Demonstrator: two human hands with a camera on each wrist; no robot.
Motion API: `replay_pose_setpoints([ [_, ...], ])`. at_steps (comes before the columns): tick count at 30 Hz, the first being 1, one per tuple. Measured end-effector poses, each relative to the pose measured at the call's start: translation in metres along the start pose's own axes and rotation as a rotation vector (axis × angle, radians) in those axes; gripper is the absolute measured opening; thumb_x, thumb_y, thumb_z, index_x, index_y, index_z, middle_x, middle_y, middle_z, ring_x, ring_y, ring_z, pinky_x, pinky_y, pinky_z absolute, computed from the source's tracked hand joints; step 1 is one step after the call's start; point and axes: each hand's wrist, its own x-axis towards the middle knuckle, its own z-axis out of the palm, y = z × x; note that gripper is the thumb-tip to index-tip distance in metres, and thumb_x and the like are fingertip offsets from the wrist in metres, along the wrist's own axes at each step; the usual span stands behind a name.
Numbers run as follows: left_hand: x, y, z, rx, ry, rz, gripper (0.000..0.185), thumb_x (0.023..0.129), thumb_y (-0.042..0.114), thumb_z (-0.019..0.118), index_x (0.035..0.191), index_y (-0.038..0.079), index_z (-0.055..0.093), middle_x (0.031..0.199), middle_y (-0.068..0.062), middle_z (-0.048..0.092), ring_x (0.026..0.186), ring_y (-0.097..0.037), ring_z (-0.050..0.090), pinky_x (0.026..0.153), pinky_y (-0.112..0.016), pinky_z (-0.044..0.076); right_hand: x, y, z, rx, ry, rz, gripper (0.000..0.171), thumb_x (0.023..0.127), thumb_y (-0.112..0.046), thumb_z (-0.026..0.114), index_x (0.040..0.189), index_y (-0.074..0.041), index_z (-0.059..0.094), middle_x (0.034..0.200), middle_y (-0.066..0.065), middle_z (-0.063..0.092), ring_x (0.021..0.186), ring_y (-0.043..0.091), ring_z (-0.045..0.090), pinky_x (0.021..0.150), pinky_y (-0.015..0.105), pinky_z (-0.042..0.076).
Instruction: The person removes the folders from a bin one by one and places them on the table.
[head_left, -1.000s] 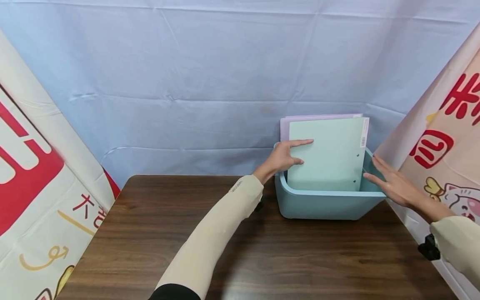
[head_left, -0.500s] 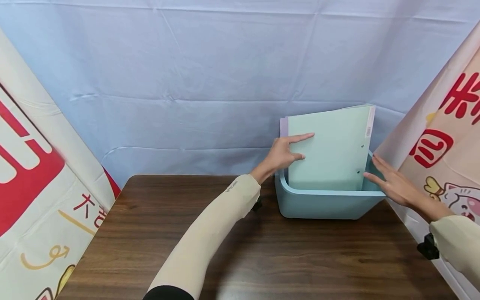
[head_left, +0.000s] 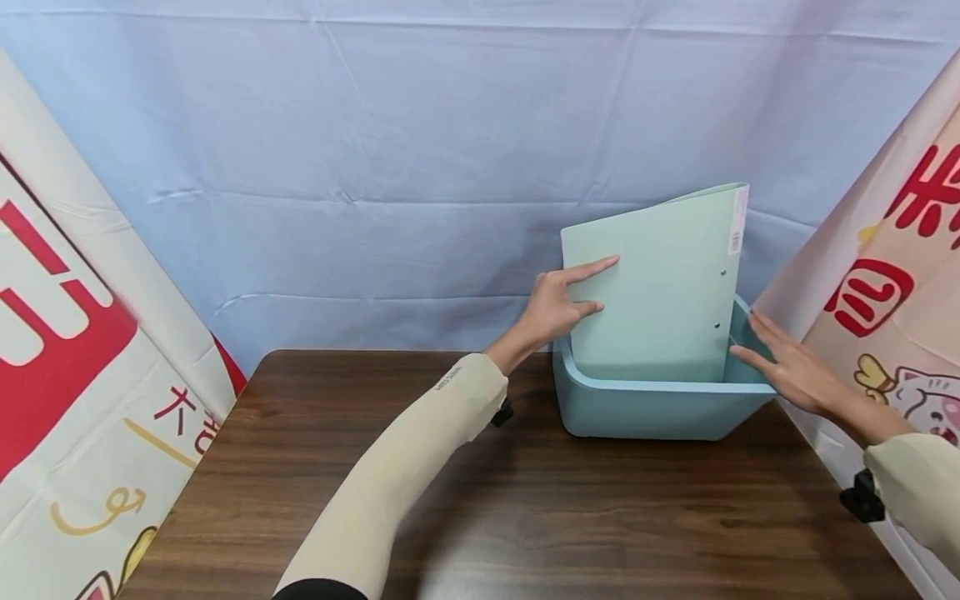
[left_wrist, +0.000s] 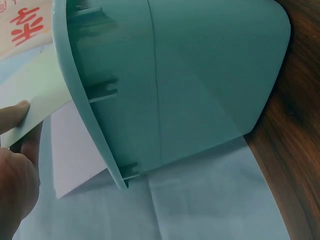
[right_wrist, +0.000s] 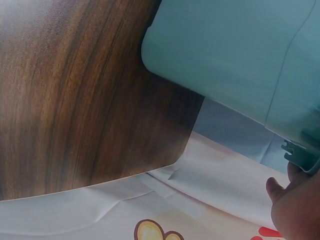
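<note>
Pale green folder (head_left: 660, 292): stands in the teal bin (head_left: 652, 408), lower part inside, upper part well above the rim, top edge tilted so the corner by the white label strip is highest. Two small punch holes near its edge on the right hand's side.

Left hand (head_left: 558, 300): pinches the folder's edge, forefinger straight across the front face, remaining fingers curled at the edge; in the left wrist view the thumb (left_wrist: 15, 114) lies against the sheet's edge. Grip clamped on the folder.

Right hand (head_left: 783, 371): fingers straight and slightly spread, fingertips resting on the bin's side rim, just beside the folder's punched edge. Grip apart, holding nothing.

Lilac sheet (left_wrist: 75, 155): seen in the left wrist view only, behind the green folder and beside the bin's wall.

Teal bin: sits at the far end of the bench (head_left: 525, 500), between the two hands, its ribbed rim showing in both wrist views.

Bench: dark wood grain, under both forearms.

Surround: pale blue cloth (head_left: 375, 167) beyond the hands; printed banners (head_left: 67, 350) hang outward of each arm.
</note>
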Motion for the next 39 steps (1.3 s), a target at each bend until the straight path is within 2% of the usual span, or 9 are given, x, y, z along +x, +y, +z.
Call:
replay_pose_setpoints([
  [1,-0.001,0.0,-0.001,0.002,0.007,0.006,0.071,0.089,-0.002,0.083,0.149,0.032,0.063,0.151,0.012,0.06,0.127,0.007,0.056,0.066,-0.022,0.046,0.0,0.0,0.0,-0.001,0.001,0.0,0.088,0.112,-0.05,0.04,0.167,-0.002,-0.008,0.17,0.035,-0.006,0.152,0.065,0.003,0.107,0.089,0.011],
  [2,-0.002,0.0,-0.002,-0.004,0.014,0.009,0.071,0.089,-0.002,0.083,0.149,0.031,0.063,0.151,0.012,0.06,0.132,0.007,0.054,0.069,-0.021,0.047,0.0,0.0,0.0,-0.001,0.0,-0.001,0.088,0.112,-0.05,0.04,0.167,-0.002,-0.008,0.17,0.035,-0.006,0.152,0.065,0.003,0.107,0.089,0.011],
  [4,-0.004,0.001,-0.004,-0.01,0.039,0.01,0.071,0.089,-0.002,0.083,0.149,0.032,0.063,0.151,0.011,0.06,0.134,0.005,0.054,0.073,-0.021,0.05,0.0,0.0,0.0,-0.005,0.001,-0.001,0.088,0.112,-0.05,0.041,0.167,-0.001,-0.007,0.17,0.035,-0.006,0.152,0.065,0.004,0.107,0.089,0.011],
  [6,-0.006,0.001,-0.005,-0.015,0.07,0.007,0.071,0.089,-0.002,0.083,0.148,0.033,0.063,0.152,0.011,0.06,0.138,0.003,0.053,0.086,-0.017,0.052,0.0,-0.001,0.0,-0.005,0.0,-0.003,0.087,0.112,-0.05,0.041,0.167,-0.002,-0.007,0.171,0.035,-0.006,0.152,0.065,0.004,0.108,0.089,0.011],
  [8,-0.007,0.001,-0.007,-0.03,0.101,0.01,0.071,0.089,-0.002,0.084,0.148,0.031,0.063,0.152,0.01,0.06,0.14,0.001,0.052,0.1,-0.017,0.051,0.0,-0.001,0.0,-0.003,-0.001,-0.002,0.087,0.112,-0.05,0.041,0.167,-0.002,-0.008,0.171,0.035,-0.006,0.152,0.065,0.004,0.108,0.089,0.011],
  [11,-0.009,0.001,-0.009,-0.064,0.155,0.021,0.071,0.088,-0.004,0.084,0.149,0.028,0.063,0.152,0.007,0.06,0.141,-0.001,0.052,0.11,-0.019,0.046,0.0,-0.001,0.001,0.002,0.002,-0.004,0.088,0.112,-0.049,0.041,0.167,-0.003,-0.009,0.171,0.035,-0.006,0.152,0.065,0.004,0.108,0.089,0.011],
  [18,-0.012,0.006,-0.018,-0.166,0.269,0.056,0.071,0.086,-0.008,0.083,0.147,0.022,0.065,0.15,0.006,0.062,0.139,-0.004,0.055,0.11,-0.022,0.048,0.001,-0.003,0.001,-0.001,0.018,-0.017,0.087,0.112,-0.049,0.043,0.168,-0.004,-0.007,0.171,0.035,-0.005,0.152,0.065,0.006,0.108,0.089,0.011],
  [33,-0.017,0.017,-0.035,-0.214,0.315,0.096,0.073,0.084,-0.01,0.083,0.147,0.023,0.065,0.15,0.008,0.061,0.135,-0.003,0.058,0.105,-0.027,0.054,0.001,0.0,0.004,0.006,0.034,-0.019,0.087,0.112,-0.048,0.043,0.168,-0.003,-0.006,0.171,0.035,-0.004,0.152,0.065,0.004,0.107,0.089,0.011],
  [39,-0.018,0.025,-0.038,-0.213,0.356,0.157,0.073,0.084,-0.011,0.082,0.148,0.02,0.065,0.151,0.007,0.06,0.136,-0.004,0.058,0.106,-0.028,0.053,-0.002,0.002,0.004,0.02,0.051,-0.031,0.086,0.112,-0.046,0.044,0.168,-0.004,-0.006,0.171,0.035,-0.004,0.151,0.066,0.005,0.106,0.09,0.01],
])
